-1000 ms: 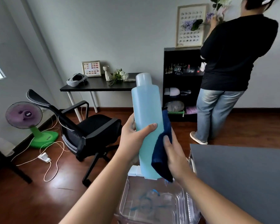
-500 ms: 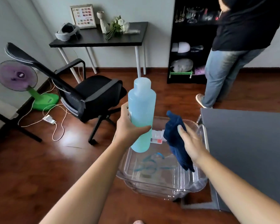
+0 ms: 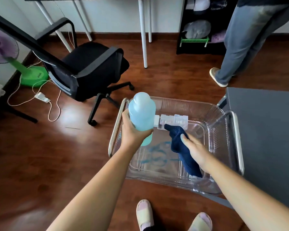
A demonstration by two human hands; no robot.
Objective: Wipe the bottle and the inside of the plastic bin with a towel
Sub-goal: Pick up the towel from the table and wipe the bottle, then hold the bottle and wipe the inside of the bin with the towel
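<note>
My left hand point(image 3: 133, 133) grips a tall pale blue bottle point(image 3: 142, 112), held upright over the left side of the clear plastic bin point(image 3: 212, 112). My right hand point(image 3: 196, 150) holds a dark blue towel point(image 3: 182, 149) that hangs down inside the bin, apart from the bottle. The bin rests on a metal-railed stand, and blue scribble marks point(image 3: 155, 154) show on its floor. A small clear plastic box point(image 3: 173, 120) lies at the bin's far side.
A black office chair point(image 3: 88, 70) stands to the left, with a green-based fan point(image 3: 32, 75) and a power strip with cords point(image 3: 42, 97) beyond it. A dark grey tabletop point(image 3: 265, 130) borders the bin on the right. Another person's legs point(image 3: 237, 47) stand far right by a black shelf point(image 3: 197, 29).
The view tilted down. The towel came off the bottle and dropped into the bin with my right hand. The bottle lowered over the bin's left side.
</note>
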